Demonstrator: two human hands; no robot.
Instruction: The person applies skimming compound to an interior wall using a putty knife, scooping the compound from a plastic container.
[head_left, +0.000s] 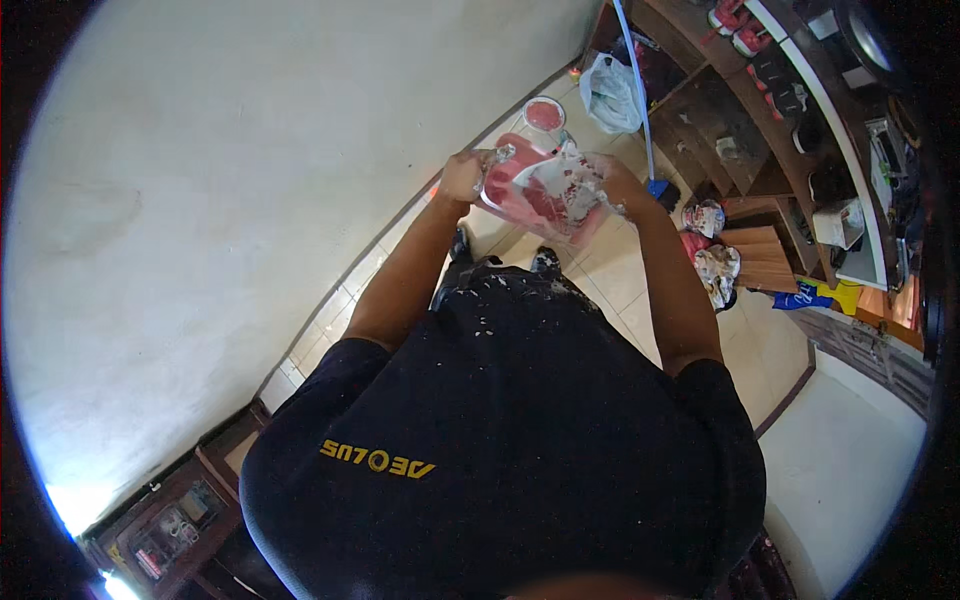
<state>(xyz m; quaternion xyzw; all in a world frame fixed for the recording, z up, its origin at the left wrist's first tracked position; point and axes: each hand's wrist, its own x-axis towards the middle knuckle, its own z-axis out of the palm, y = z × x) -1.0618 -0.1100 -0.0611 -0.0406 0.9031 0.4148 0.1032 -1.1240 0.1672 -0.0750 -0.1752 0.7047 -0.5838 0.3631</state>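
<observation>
Both hands were raised in front of the chest, the left hand (462,178) and the right hand (612,182) gripping opposite sides of a clear plastic bag (545,190) smeared with pink paint. Below it on the tiled floor (610,275) stood a small tub of pink paint (544,114), near a white plastic bag (610,95) and wooden shelves (740,130).

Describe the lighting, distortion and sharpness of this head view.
Head view: strong fisheye bending with a black rim; the pale wall is evenly lit, with glare at the lower left; both hands and the pink-stained clear container look soft; the dark shirt is dim.
</observation>
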